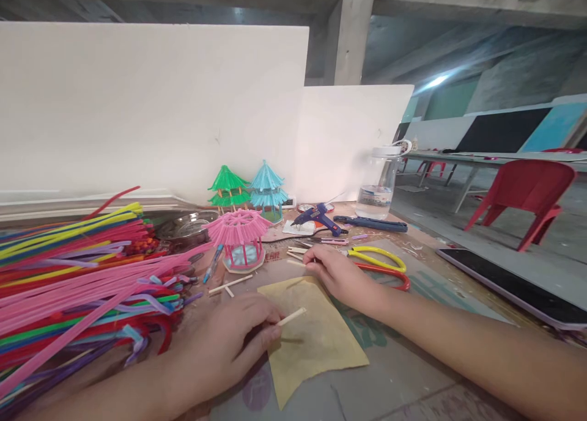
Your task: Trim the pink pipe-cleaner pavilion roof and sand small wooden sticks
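Observation:
My left hand [229, 335] pinches a short, pale wooden stick [292, 316] between thumb and fingers, its free end over a torn yellow-brown sheet that looks like sandpaper [316, 341]. Beyond the sheet, my right hand [342, 274] is closed, its fingertips at the end of another wooden stick [296, 263]. A few more sticks [297, 250] lie just past those fingers. Two loose sticks [230, 284] rest between my left hand and a small pink-roofed pavilion model [241, 237]. Scissors with yellow and red handles [380, 259] lie beside my right wrist.
Bundles of coloured pipe cleaners [82, 286] fill the left side. Behind stand green [229, 186] and blue [267, 186] pavilion models, a blue glue gun [318, 216], a metal bowl [188, 224] and a water bottle [378, 186]. A phone [513, 283] lies at the right.

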The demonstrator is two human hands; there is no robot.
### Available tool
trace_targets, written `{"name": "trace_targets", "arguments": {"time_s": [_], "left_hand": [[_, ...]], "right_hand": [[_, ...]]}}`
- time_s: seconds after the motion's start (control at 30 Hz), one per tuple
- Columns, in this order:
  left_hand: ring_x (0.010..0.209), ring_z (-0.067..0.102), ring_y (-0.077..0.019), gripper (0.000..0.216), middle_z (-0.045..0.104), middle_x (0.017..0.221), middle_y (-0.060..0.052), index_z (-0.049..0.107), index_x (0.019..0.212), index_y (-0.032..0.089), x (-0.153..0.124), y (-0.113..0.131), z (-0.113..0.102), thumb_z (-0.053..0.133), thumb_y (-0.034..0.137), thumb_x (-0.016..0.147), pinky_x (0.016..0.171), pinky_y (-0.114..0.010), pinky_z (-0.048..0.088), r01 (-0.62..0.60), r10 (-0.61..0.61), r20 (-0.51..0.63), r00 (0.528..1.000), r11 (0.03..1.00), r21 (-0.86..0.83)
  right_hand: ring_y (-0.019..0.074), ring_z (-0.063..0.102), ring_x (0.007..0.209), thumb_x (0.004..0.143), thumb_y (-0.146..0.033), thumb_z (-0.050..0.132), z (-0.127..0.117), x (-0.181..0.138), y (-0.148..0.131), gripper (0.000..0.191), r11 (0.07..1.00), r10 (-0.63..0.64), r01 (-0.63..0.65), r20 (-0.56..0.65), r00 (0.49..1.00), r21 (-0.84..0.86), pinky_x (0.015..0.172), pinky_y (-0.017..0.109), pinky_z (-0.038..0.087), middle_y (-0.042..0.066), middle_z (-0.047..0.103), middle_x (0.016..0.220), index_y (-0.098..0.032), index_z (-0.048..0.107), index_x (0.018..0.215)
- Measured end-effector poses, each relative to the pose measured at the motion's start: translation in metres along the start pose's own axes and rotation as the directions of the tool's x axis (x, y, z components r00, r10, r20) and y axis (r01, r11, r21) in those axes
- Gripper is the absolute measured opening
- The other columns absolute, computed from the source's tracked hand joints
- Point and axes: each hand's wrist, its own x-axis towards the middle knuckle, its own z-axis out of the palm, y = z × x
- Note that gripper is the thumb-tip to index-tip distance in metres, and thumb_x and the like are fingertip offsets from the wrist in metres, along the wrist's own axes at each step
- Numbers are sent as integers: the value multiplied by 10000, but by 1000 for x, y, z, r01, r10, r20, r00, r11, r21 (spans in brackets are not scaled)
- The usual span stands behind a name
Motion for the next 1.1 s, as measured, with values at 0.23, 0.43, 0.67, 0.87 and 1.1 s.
{"name": "trace_targets", "arguments": {"time_s": [0.23, 0.43, 0.67, 0.87, 1.1], "left_hand": [[839, 626, -161, 188, 681, 913, 10, 613, 936, 246, -2, -3, 0, 432, 269, 981, 699, -250, 429, 18, -19, 6, 1000, 999, 49], [831, 624, -155, 196, 674, 908, 1, 609, 919, 235, -2, -3, 0, 430, 278, 986, 686, -242, 430, 10, -10, 4, 1000, 999, 34], [813, 626, -153, 186, 677, 889, 7, 606, 911, 237, -2, -2, -1, 434, 264, 975, 685, -240, 428, 15, -15, 8, 1000, 999, 38], [845, 630, -162, 187, 687, 920, 20, 622, 932, 272, -5, -6, 2, 443, 303, 974, 690, -245, 426, 50, -50, 7, 999, 996, 75], [820, 637, -144, 165, 693, 903, 31, 625, 920, 270, -5, -5, 1, 466, 281, 963, 682, -234, 417, 39, -38, -11, 999, 997, 70]], "right_hand": [[168, 536, 773, 939, -177, 390, -6, -5, -11, 114, 979, -19, 47, -141, 990, 197, 703, 277, 441, 37, 575, 837, -211, 482, 879], [175, 542, 798, 944, -197, 391, -10, -9, -21, 109, 973, -41, 70, -133, 990, 221, 730, 287, 450, 46, 581, 842, -212, 473, 874], [170, 544, 786, 943, -195, 395, -8, -8, -20, 109, 980, -24, 46, -113, 993, 195, 717, 285, 446, 42, 588, 842, -206, 486, 884], [184, 543, 793, 921, -135, 450, -3, -3, -12, 115, 998, 25, -22, -38, 999, 62, 714, 299, 433, 50, 605, 838, -189, 535, 866], [236, 551, 900, 829, -5, 525, 1, 2, 2, 190, 983, 13, -9, 20, 1000, -182, 790, 367, 435, 85, 640, 897, -168, 623, 836]]}}
